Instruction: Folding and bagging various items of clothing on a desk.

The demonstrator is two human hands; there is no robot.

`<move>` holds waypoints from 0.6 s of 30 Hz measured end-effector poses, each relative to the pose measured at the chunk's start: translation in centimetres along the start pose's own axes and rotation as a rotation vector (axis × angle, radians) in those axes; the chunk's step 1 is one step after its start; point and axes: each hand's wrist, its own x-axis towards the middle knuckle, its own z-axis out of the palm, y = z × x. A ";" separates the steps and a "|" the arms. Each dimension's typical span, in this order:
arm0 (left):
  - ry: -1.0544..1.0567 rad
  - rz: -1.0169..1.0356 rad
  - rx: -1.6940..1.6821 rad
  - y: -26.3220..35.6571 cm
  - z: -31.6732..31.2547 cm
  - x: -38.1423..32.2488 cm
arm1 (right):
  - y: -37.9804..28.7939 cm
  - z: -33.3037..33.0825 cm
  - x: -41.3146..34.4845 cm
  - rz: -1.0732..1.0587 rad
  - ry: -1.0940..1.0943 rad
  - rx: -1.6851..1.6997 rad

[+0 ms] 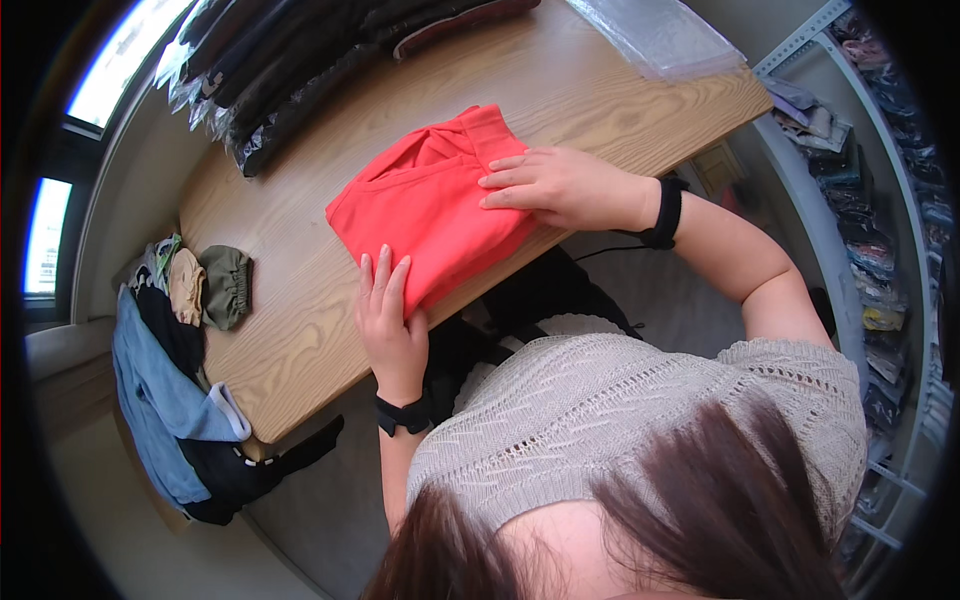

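A folded red garment [435, 210] lies on the wood-grain table [300, 352] in front of me, its near side along the table's front edge. My left hand [390, 300] rests on its lower left part, fingers slightly apart and pointing away from me. On the garment's right side lie the spread fingers of my right hand [555, 187]; that thumb is mostly hidden beneath the hand. Both palms face down, and neither hand is closed round the cloth. Each wrist wears a black band.
Dark clothes in clear plastic bags [292, 82] are stacked at the back left. Clear plastic bags [660, 37] lie at the back right. A rolled olive garment [226, 287] and blue clothing [165, 375] are at the left end. Metal shelves [877, 150] with bagged goods stand right.
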 end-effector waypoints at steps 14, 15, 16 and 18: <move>-0.099 0.001 0.002 0.3 -0.7 0.6 | -2.9 -0.7 -0.9 0.211 -0.023 -0.034; -0.096 0.010 -0.001 0.4 -0.6 0.6 | -3.0 0.3 -1.2 0.203 -0.046 -0.114; -0.108 0.004 -0.010 0.5 -0.6 0.5 | -2.8 1.3 -1.5 0.219 -0.058 -0.023; -0.121 -0.009 -0.002 0.5 -0.5 0.1 | -1.8 1.9 -2.0 0.207 -0.089 0.125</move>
